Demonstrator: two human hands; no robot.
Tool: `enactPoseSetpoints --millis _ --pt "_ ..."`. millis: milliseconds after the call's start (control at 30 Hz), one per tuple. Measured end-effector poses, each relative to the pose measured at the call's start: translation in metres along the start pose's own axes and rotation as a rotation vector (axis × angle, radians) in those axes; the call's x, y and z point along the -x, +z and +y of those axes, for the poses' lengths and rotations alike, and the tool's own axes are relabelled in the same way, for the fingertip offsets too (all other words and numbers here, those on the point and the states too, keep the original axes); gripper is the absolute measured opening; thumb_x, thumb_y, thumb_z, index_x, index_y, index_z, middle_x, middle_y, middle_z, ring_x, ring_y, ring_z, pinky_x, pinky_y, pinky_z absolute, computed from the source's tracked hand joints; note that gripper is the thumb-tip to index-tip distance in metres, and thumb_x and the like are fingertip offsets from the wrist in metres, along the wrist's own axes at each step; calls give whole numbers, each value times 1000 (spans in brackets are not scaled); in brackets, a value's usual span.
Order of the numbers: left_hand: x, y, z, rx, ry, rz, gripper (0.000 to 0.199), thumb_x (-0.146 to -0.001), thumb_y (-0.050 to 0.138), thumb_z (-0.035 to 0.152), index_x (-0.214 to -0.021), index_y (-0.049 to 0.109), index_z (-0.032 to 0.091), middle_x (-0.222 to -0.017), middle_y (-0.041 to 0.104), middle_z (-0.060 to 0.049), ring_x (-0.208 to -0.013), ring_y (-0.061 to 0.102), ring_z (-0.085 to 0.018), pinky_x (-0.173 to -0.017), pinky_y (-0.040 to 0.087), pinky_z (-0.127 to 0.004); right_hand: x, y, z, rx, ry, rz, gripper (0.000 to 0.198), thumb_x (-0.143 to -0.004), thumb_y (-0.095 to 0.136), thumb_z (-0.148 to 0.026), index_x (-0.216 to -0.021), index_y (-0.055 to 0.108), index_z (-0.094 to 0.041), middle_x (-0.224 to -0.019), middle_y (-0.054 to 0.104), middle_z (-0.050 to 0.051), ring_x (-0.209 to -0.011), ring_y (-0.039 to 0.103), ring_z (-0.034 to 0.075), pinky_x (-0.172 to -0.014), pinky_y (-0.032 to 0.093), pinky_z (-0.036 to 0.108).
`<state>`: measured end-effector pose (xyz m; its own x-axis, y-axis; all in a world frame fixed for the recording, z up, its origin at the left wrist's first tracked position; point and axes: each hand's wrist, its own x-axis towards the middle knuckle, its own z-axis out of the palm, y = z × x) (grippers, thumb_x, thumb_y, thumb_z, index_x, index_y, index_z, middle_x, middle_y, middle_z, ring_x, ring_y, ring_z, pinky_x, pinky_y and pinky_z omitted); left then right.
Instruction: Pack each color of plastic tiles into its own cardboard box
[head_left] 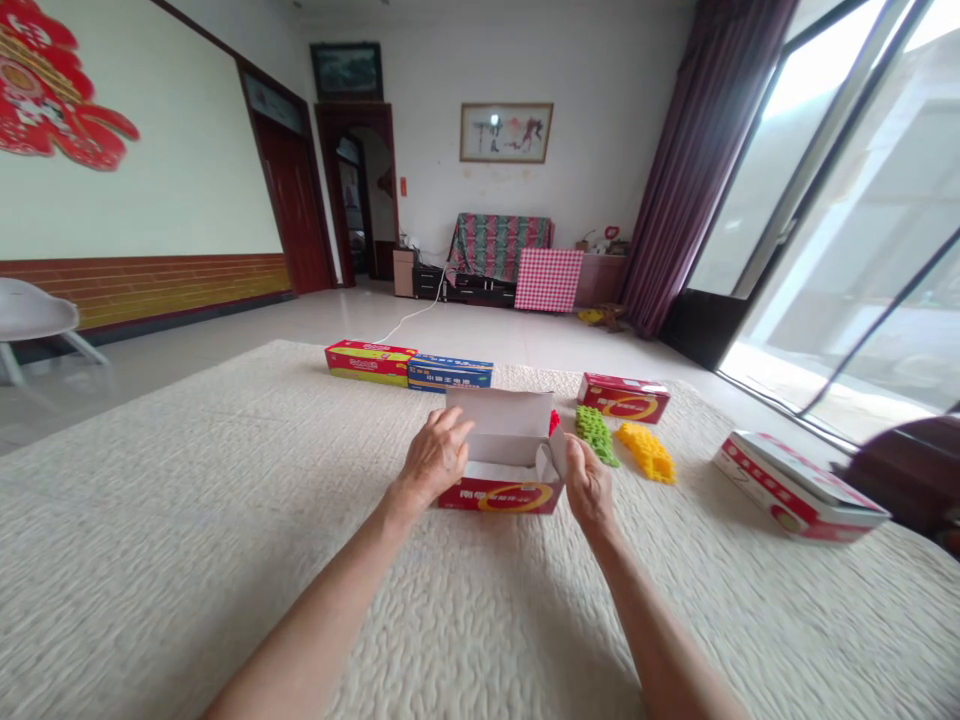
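In front of me a red cardboard box (501, 496) rests on the cream quilted cover, its lid flap raised and its pale inside showing. My left hand (436, 455) is at the box's left end, fingers curled over the edge. At the right end my right hand (589, 482) pinches a side flap (558, 450) between thumb and fingers. Just beyond that hand lie a green bumpy plastic piece (596, 436) and a yellow one (646, 452). A bit of something red (554, 422) peeks out behind the open box.
A red-and-yellow box (370, 362) and a blue box (450, 373) stand end to end farther back. Another red box (624, 398) sits behind the plastic pieces. To the right is a larger white-and-red box (799, 487). The quilted cover (187, 500) spreads beneath everything.
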<state>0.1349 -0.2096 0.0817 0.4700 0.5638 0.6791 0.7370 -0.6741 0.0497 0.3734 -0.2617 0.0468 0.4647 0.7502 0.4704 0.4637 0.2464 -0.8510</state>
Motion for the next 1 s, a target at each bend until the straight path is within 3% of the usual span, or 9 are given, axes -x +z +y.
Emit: enactPoseSetpoints --millis 167,333,467,600,700,867,1000 --pt "3 22 -23 178 -137 -17 30 -79 51 15 -105 67 16 -121 60 -11 -112 57 -23 -100 46 -38 3 6 26 -25 7 168 49 -87 37 -48 -109 60 -12 -94 67 11 -82 61 22 -71 49 35" --pt "7 28 -29 392 -287 -37 32 -75 54 15 -103 68 17 -125 60 -9 -116 57 -21 -101 46 -34 9 5 31 23 -93 202 31 -80 51 -44 -84 67 -18 -101 64 10 -100 56 24 -89 42 41" --pt "9 32 -25 520 -365 0 36 -72 53 11 -103 69 17 -127 59 -8 -117 56 -20 -95 50 -31 16 3 23 51 -106 131 33 -82 48 -45 -80 68 -18 -85 67 8 -86 60 23 -83 44 39" --pt "11 39 -24 634 -446 46 36 -71 51 10 -102 69 18 -127 59 -7 -118 56 -20 -88 53 -29 22 2 10 47 -94 65 41 -86 42 -49 -93 67 -17 -93 69 9 -91 60 24 -83 45 38" --pt "12 41 -24 702 -479 53 36 -70 53 11 -101 69 18 -127 59 -6 -119 55 -21 -87 53 -28 22 1 -1 10 -5 -35 44 -83 46 -53 -99 65 -16 -93 67 9 -87 61 23 -78 47 36" --pt "12 37 -24 734 -455 1 44 -68 51 9 -108 66 17 -131 56 -8 -121 52 -22 -84 54 -28 20 1 -5 -129 219 -115 45 -71 62 -49 -104 61 -18 -87 61 5 -72 60 21 -60 50 32" --pt "12 33 -24 698 -403 -21 49 -66 48 6 -111 65 19 -133 54 -8 -123 51 -22 -83 54 -28 26 3 -1 -130 171 -74 39 -76 57 -44 -103 60 -17 -90 61 6 -77 60 21 -65 50 33"
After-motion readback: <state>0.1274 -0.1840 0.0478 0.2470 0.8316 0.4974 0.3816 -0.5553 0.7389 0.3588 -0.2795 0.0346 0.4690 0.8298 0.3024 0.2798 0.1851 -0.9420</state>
